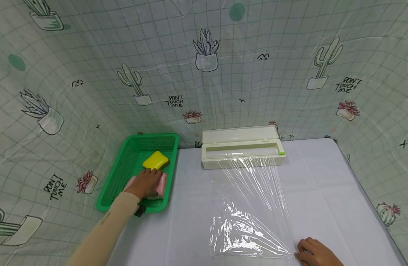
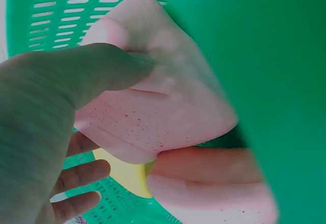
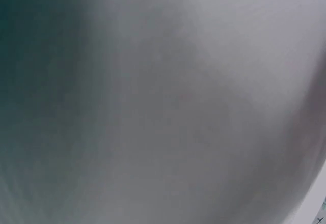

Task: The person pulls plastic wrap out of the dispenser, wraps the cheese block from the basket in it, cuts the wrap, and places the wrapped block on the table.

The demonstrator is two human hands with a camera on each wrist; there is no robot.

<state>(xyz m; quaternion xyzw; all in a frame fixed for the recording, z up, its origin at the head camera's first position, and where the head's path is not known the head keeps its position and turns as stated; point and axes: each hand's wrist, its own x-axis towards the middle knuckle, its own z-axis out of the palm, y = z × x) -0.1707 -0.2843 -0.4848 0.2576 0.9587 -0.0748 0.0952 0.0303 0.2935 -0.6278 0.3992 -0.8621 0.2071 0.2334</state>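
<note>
My left hand [image 1: 145, 183] reaches into a green basket [image 1: 105, 197] and holds a pink rounded block [image 2: 168, 81] with dark specks. Its thumb lies across the near face, while the other fingers are partly hidden beyond it. Below sits another pink block [image 2: 214, 188], and a yellow block [image 1: 155, 160] rests farther back in the basket. At the lower right, my right hand [image 1: 315, 253] pinches a corner of clear plastic wrap [image 1: 244, 229]. That sheet stretches across the white table from a cream wrap dispenser [image 1: 244, 162] with its lid raised. The right wrist view is blurred.
The white-covered table [image 1: 327, 192] ends at a patterned curtain [image 1: 237, 81] behind and on both sides. The dispenser stands at the back middle, with a small green piece [image 1: 281, 153] at its right end. The basket's raised walls surround my left hand.
</note>
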